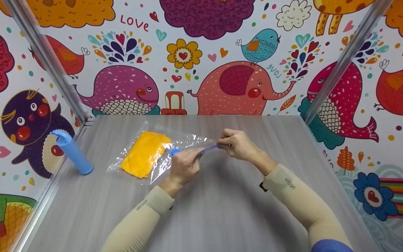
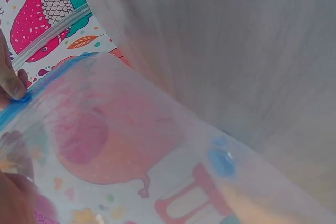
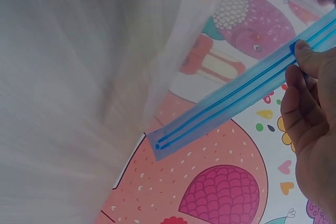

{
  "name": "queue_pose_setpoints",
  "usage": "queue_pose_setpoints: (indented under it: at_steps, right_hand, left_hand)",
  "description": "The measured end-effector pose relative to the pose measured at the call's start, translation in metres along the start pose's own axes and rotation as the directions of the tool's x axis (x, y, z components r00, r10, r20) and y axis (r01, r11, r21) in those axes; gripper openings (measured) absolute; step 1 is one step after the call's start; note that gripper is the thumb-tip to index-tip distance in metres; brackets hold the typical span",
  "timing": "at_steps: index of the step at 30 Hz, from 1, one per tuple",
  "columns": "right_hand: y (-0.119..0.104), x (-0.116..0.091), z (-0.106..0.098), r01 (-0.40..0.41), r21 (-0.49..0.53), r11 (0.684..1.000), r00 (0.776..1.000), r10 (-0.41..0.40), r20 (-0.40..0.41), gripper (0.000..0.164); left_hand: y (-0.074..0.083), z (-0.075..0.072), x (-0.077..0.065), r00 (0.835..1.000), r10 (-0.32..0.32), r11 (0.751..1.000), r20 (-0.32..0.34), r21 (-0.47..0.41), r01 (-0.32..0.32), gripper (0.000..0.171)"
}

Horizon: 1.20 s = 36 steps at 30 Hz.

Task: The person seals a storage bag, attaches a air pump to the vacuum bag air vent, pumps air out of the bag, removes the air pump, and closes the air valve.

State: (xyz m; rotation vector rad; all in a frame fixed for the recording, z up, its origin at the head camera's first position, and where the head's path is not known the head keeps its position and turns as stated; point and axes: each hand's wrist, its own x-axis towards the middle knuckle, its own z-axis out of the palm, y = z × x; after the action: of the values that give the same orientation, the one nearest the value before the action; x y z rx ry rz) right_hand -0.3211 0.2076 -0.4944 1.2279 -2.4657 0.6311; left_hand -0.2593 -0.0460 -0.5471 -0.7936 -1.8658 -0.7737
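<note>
Right hand (image 1: 238,144): thumb and finger pinching the blue zip strip (image 3: 220,99) at a darker piece, probably its slider. Left hand (image 1: 185,164): fingers curled, grasping the same strip near the right. Bag (image 1: 159,171), one, clear: mouth edge raised between the hands, body spread over the table, left of centre. Round blue valve (image 1: 175,152), set in the bag, just beside the left hand. Orange cloth (image 1: 145,154), folded, inside the bag. Blue pump (image 1: 72,154), seemingly upright, well apart at the table's left side. Pale sleeves (image 1: 135,220), one per arm. Grey table (image 1: 222,217), patterned wall beyond. Risks, in my judgement: a slack or crooked strip could make the slider jump its track and leave a gap; a slipping left grip would let the thin plastic buckle; a crease caught in the zip could leak air.
</note>
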Motion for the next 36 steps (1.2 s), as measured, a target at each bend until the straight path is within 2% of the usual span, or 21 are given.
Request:
queue_pose_setpoints:
  at_steps: [7,25,36]
  right_hand:
    - [0.0031,-0.0008,0.001,0.043,-0.012,0.999,0.999,-0.043,-0.033,0.016]
    - [0.0048,-0.0043,0.0002,0.005,-0.007,1.0,0.999,-0.005,-0.033,0.014]
    - [0.0068,-0.006,0.0012,0.012,-0.028,1.0,0.999,-0.013,-0.047,0.013]
  left_hand:
    - [-0.0007,0.0004,0.0001,1.0,0.014,1.0,0.003,0.011,-0.014,0.023]
    - [0.0,-0.0018,0.0012,1.0,0.02,1.0,-0.002,0.011,-0.02,0.026]
    - [0.0002,-0.0024,0.0016,1.0,0.02,1.0,-0.011,0.005,-0.02,0.02]
